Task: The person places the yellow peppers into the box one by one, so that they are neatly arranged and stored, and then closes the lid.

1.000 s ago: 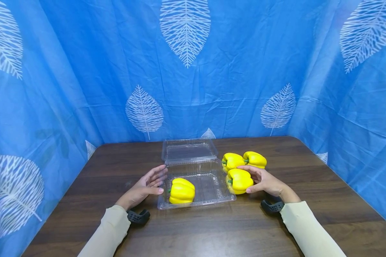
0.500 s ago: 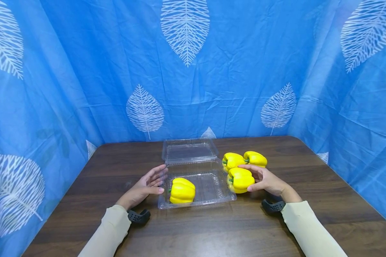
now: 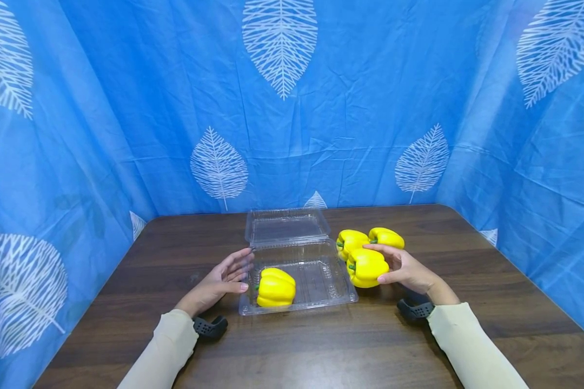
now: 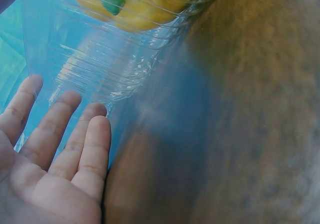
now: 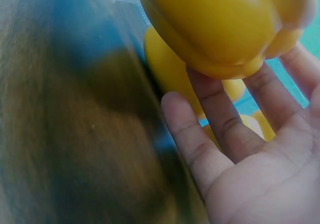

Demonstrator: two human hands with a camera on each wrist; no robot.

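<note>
A clear plastic clamshell box (image 3: 333, 294) lies open in the middle of the table, its lid (image 3: 286, 225) folded back. One yellow bell pepper (image 3: 275, 288) lies in its left half, also seen through the plastic wall (image 4: 125, 4). My left hand (image 3: 224, 280) rests flat against the box's left side, fingers (image 4: 75, 139) straight. My right hand (image 3: 405, 268) grips a second yellow pepper (image 3: 367, 267) just right of the box, lifted off the table; its fingers (image 5: 220, 119) cup the pepper (image 5: 225, 24) from below.
Two more yellow peppers (image 3: 351, 240) (image 3: 386, 237) lie behind my right hand. The dark wooden table (image 3: 302, 346) is hemmed in by a blue leaf-print curtain (image 3: 292, 108) at the back and both sides. Black wrist mounts (image 3: 210, 327) (image 3: 415, 309) sit under my sleeves.
My right hand has lifted its pepper a little up off the table, beside the box's right edge. The left hand and the pepper in the box have not moved.
</note>
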